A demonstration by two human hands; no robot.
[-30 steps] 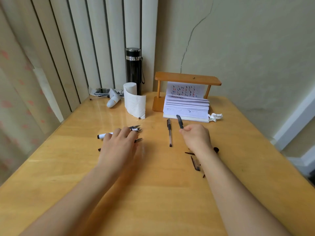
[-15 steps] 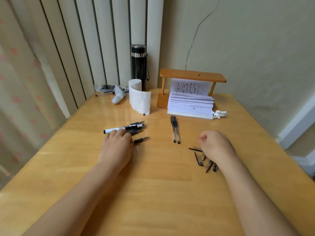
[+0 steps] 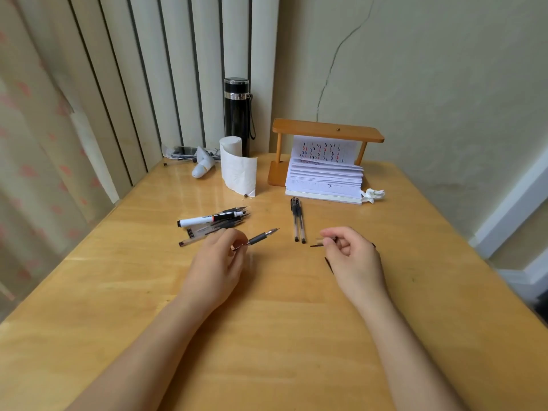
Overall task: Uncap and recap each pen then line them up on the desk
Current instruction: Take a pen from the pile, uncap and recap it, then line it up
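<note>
My left hand [image 3: 218,264] grips an uncapped pen [image 3: 261,237] a little above the wooden desk [image 3: 267,336], its tip pointing right and away. My right hand [image 3: 353,258] pinches a dark pen cap [image 3: 318,244] between thumb and fingers, a short way right of the pen's tip. Two capped pens [image 3: 298,219] lie side by side between my hands, pointing away from me. A loose pile of uncapped pens [image 3: 216,223], one a white marker, lies beyond my left hand. Other caps are mostly hidden under my right hand.
At the back stand a black flask [image 3: 237,114], a toilet paper roll [image 3: 237,169] and a wooden stand [image 3: 326,134] with an open notepad [image 3: 324,180]. A crumpled tissue [image 3: 373,194] lies beside the pad. Small clutter [image 3: 189,154] sits in the back left corner.
My left hand has picked one uncapped pen out of the pile and lifted it. My right hand has picked a cap from the caps on the right and raised it toward the pen.
</note>
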